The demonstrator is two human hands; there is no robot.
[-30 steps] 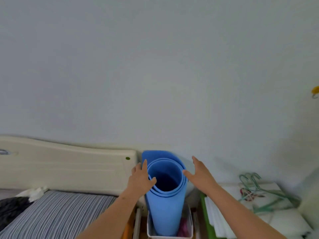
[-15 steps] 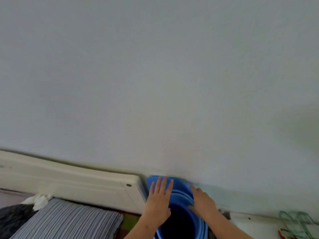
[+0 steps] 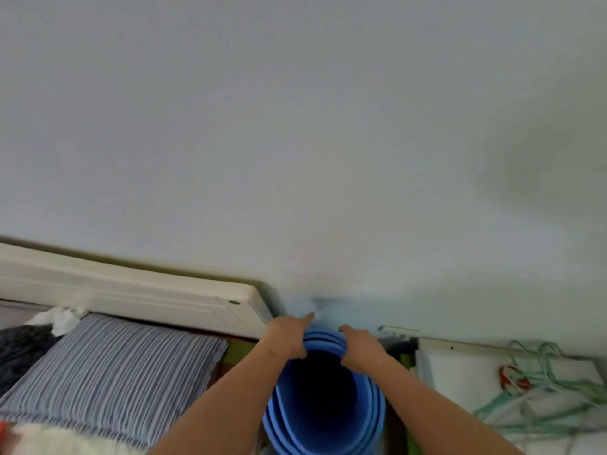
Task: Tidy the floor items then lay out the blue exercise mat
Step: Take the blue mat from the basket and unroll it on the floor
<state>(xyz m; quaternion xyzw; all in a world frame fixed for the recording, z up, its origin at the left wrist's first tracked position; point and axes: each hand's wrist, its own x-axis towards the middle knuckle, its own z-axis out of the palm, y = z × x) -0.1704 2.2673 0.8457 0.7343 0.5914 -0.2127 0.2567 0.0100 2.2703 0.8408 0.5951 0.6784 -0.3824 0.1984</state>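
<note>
The blue exercise mat (image 3: 369, 412) is rolled into a tube and stands on end by the wall, its dark hollow facing me. My left hand (image 3: 288, 336) grips the far left part of its top rim, thumb curled at the inner edge. My right hand (image 3: 361, 350) grips the far right part of the rim the same way. Both forearms reach in from the bottom of the view on either side of the roll. The mat's lower end is out of sight.
A cream headboard (image 3: 131, 297) runs along the wall at left, with a striped grey pillow (image 3: 108, 366) in front of it. Green clothes hangers (image 3: 542, 392) lie on white bedding or boards at right. The plain wall fills the upper view.
My hands went from resting beside and on top of the roll to clasping its far rim. The roll's opening now looks larger and nearer to me.
</note>
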